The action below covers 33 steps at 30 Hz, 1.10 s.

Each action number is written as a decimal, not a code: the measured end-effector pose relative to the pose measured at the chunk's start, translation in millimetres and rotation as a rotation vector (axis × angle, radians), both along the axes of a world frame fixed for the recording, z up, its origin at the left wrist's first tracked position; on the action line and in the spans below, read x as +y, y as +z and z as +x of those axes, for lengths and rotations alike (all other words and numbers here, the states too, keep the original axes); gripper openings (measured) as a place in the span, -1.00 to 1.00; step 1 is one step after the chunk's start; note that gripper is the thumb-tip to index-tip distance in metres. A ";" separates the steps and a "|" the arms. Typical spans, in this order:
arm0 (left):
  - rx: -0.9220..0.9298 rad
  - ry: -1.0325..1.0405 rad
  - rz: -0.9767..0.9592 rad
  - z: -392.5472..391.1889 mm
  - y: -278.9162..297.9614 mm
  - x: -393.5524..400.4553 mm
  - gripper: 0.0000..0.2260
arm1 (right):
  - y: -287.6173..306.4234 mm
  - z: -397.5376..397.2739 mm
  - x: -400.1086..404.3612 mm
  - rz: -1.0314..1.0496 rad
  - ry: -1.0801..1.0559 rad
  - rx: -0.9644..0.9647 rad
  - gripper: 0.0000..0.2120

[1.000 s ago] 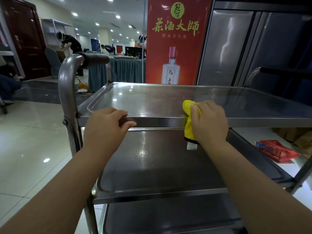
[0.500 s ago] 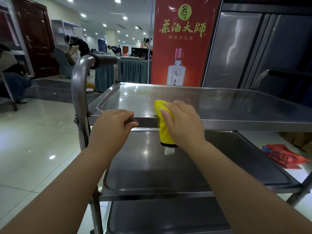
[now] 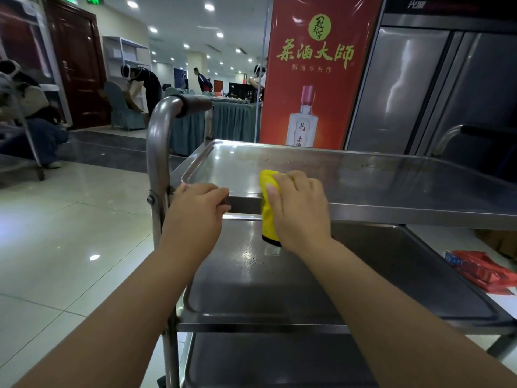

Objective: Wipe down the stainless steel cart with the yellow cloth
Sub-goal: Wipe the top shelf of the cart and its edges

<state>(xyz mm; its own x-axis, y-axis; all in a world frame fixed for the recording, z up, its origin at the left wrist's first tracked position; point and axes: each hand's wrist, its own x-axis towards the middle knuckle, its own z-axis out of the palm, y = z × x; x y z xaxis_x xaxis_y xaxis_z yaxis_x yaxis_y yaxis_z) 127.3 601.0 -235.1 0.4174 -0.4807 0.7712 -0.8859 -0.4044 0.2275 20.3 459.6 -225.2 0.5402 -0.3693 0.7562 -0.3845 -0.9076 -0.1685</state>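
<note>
Right hand [image 3: 300, 211] pressed yellow cloth [image 3: 268, 204] over stainless steel cart's [image 3: 391, 211] top-shelf rim; left hand [image 3: 195, 208] gripped rim beside.

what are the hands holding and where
Right hand grips the yellow cloth at its folded middle, over the top shelf's front rim. Left hand grips that rim.

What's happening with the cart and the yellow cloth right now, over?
Left hand grips top shelf's front rim. Right hand holds yellow cloth folded over that rim, near left corner. Nothing blocking the rim.
</note>
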 end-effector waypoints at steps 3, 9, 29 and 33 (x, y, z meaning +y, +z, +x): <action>0.069 -0.028 0.028 0.3 2.9 9.9 -0.78 | -0.6 1.3 6.0 0.012 0.068 0.036 -0.45; 0.137 -0.079 0.071 -6.2 17.8 29.4 -0.81 | -5.9 -25.6 -11.9 -0.010 0.257 0.122 -0.40; 0.218 0.081 -0.272 22.6 26.5 67.2 -0.44 | -11.9 -21.5 16.6 -0.043 0.171 0.116 -0.34; 0.203 0.048 -0.256 33.5 19.1 66.7 -0.45 | -9.1 -5.0 27.0 -0.065 0.228 0.136 -0.33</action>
